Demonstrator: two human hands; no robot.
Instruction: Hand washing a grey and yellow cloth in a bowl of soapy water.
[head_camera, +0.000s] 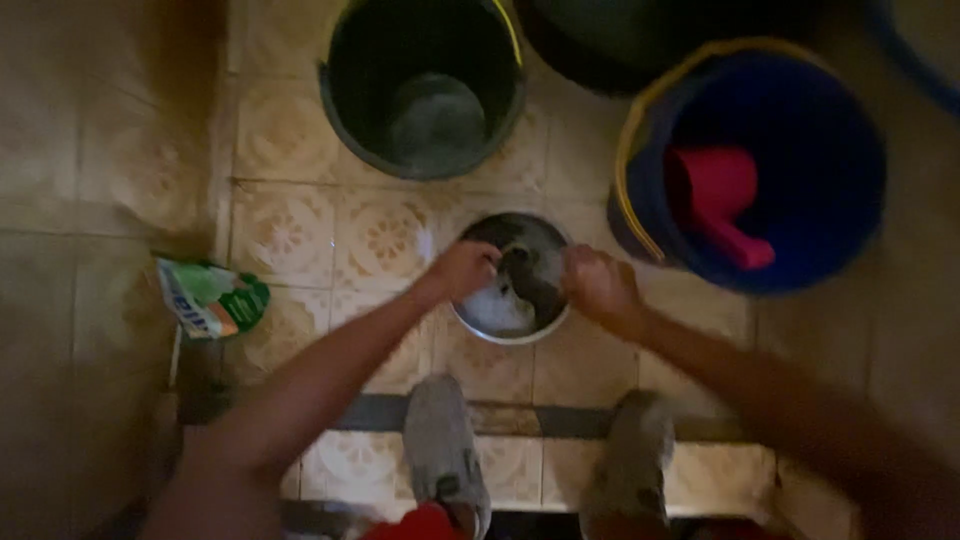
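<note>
Metal basin (520, 325) sits on the tiled floor (300, 150) between our hands — left hand (462, 270) and right hand (598, 283) clench something wet inside; we judge it soapy, slippery — rim offers best hold.

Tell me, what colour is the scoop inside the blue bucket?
Red scoop, seen in the head view.

Blue bucket (800, 200) holds a red scoop (718, 200); floor tiles (300, 230) floral-patterned cream.
</note>
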